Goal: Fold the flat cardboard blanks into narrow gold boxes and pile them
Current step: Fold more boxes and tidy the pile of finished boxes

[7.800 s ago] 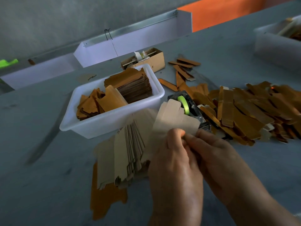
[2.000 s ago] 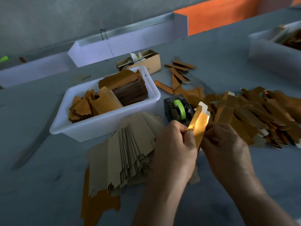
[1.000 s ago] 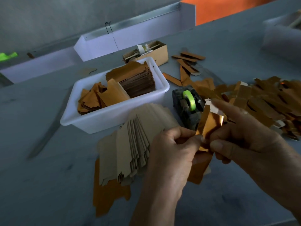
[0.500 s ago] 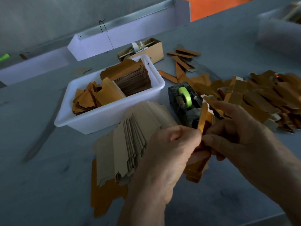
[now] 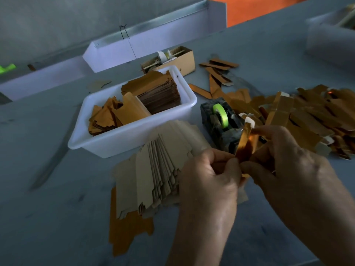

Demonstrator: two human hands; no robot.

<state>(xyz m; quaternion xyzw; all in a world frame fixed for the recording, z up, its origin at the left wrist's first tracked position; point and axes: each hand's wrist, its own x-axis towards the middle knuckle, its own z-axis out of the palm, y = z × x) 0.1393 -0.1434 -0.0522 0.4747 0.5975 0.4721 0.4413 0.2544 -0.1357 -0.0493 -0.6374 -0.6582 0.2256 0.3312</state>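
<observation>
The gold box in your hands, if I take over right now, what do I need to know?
Left hand and right hand both pinch the lower part of one half-folded gold box, held upright in front of the tape dispenser, white end flaps at the top.
Flat blanks lie fanned out, plain side up, to the left of the hands; more sit in the white tub.
Done: a big pile of folded boxes on the right.
Left: finish this box, put it on the pile, then fold the remaining blanks.
</observation>
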